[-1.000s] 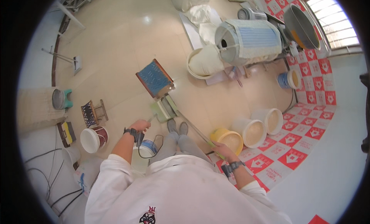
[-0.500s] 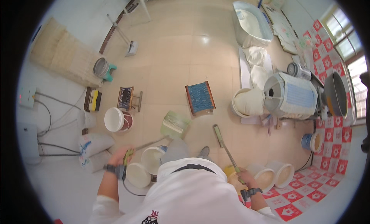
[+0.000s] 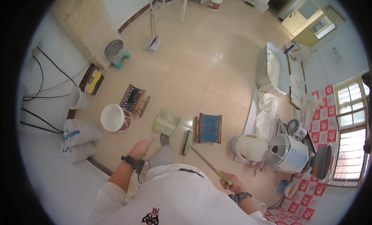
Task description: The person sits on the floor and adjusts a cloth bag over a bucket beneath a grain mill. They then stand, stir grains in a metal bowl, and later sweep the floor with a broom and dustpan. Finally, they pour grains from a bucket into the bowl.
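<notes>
My left hand (image 3: 139,150) is closed round the green handle end of a long-handled dustpan. The light green, see-through dustpan (image 3: 166,120) rests on the floor ahead of my feet. In my right hand (image 3: 233,183) is the green grip of a small broom (image 3: 205,160). Its green head with dark bristles lies on the floor to the right of the dustpan, with a gap between them. Just right of the broom head stands a folding stool (image 3: 210,128) with a blue woven seat and wooden bars.
Left of the dustpan are a white bucket (image 3: 112,118) and a second folding stool (image 3: 133,99). Full sacks (image 3: 79,136) lie by the left wall. To the right, a cloth-draped machine (image 3: 286,152) stands beside a cloth-covered bucket (image 3: 250,146). Further off is a large metal tub (image 3: 285,66).
My view has turned right and tilted up. The broom has swung left, its head now close to the dustpan and the blue stool. Both hands keep their hold.
</notes>
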A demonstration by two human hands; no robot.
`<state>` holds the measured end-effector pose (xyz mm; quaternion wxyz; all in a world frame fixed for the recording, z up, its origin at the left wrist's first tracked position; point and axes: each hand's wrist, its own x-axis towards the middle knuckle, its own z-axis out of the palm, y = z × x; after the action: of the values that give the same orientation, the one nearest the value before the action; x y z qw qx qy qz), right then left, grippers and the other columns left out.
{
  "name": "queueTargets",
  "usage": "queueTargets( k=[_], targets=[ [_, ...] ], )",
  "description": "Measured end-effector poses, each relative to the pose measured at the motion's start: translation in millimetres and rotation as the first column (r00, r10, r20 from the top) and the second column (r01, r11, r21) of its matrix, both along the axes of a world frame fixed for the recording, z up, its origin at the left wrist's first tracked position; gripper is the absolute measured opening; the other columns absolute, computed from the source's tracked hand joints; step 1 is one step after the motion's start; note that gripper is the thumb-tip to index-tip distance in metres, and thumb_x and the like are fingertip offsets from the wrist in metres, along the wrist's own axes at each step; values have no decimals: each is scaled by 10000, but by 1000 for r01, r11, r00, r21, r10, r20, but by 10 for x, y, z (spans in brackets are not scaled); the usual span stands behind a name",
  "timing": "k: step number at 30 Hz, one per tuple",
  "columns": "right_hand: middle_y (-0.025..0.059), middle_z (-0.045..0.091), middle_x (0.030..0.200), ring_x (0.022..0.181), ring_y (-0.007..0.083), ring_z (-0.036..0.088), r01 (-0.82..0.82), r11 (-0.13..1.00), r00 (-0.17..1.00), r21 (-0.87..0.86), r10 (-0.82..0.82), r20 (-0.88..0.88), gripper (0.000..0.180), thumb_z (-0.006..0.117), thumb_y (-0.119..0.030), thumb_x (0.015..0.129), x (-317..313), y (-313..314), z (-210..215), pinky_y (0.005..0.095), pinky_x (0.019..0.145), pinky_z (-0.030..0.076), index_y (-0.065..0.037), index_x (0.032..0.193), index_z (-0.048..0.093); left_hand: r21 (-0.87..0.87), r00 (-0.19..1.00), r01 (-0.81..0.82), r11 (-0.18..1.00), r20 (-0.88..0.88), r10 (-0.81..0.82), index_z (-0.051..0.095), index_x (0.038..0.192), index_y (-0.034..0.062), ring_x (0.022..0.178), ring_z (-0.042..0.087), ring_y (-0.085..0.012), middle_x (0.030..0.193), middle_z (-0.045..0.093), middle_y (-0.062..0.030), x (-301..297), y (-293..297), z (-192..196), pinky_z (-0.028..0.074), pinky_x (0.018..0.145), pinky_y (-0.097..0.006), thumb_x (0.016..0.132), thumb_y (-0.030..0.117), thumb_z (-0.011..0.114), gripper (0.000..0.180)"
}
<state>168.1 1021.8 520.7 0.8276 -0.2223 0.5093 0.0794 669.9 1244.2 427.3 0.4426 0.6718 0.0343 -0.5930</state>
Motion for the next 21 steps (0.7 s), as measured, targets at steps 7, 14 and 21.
queueTargets(
  k=[7,14,21],
  targets=[
    [26,490,689,442,102,364,-163,966,975,-198,189,117,374,543,-368,1073,2166,-869,686,256,420,297,-59,1275,611,-4,981,-97,995,-170,95,588,946,126,553,525,-132,710,529,-6,961,-597,-8,424,487,-300,964,478,647,357],
    [77,657,794,633,157,603,-535,554,652,-638,751,104,430,512,-412,1088,4331,-1640,1244,302,545,449,-53,1163,736,95,814,-350,932,-462,352,596,906,107,523,517,-207,733,613,-67,1483,-1442,-253,438,487,-380,949,639,585,533],
    [197,731,1064,967,400,662,-548,-26,102,-836,990,-98,345,522,-304,1083,6032,-2154,1536,441,872,529,-18,1154,701,-259,982,-170,951,31,184,625,934,87,650,582,-222,775,625,-86,1998,-2572,-275,507,626,-373,1035,581,542,511]
  ],
)
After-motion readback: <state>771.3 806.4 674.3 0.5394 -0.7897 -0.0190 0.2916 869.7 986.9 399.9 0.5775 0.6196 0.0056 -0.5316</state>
